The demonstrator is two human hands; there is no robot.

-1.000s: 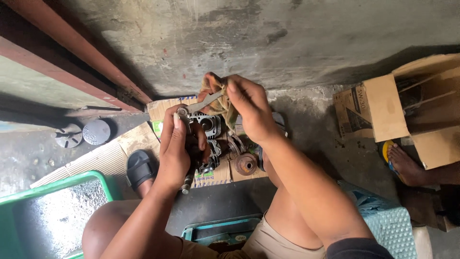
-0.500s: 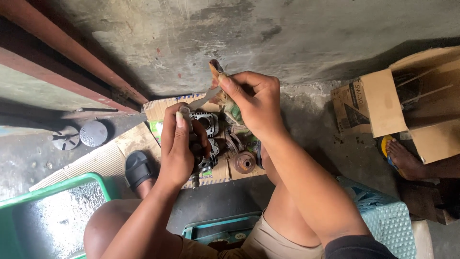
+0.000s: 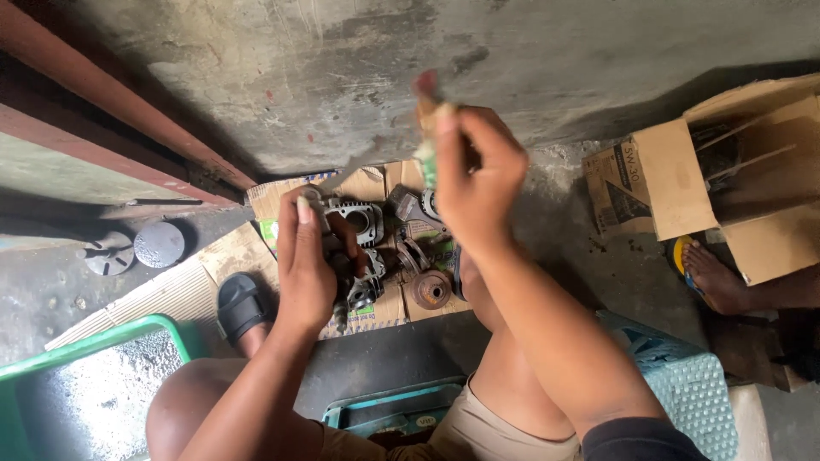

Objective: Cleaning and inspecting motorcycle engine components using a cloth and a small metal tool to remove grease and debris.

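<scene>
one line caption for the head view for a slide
Seated person's left hand grips a metal engine part over cardboard while the right hand lifts a small blurred tool.

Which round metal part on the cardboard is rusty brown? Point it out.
The small pulley-like wheel at the cardboard's near edge, beside the knee. The finned cylinder block farther back is grey, not rusty.

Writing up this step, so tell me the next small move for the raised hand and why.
Probably lower the right hand and its small tool to the metal engine part. The tool is lifted well above the cardboard, blurred in the head view, while the left hand grips that part.
</scene>
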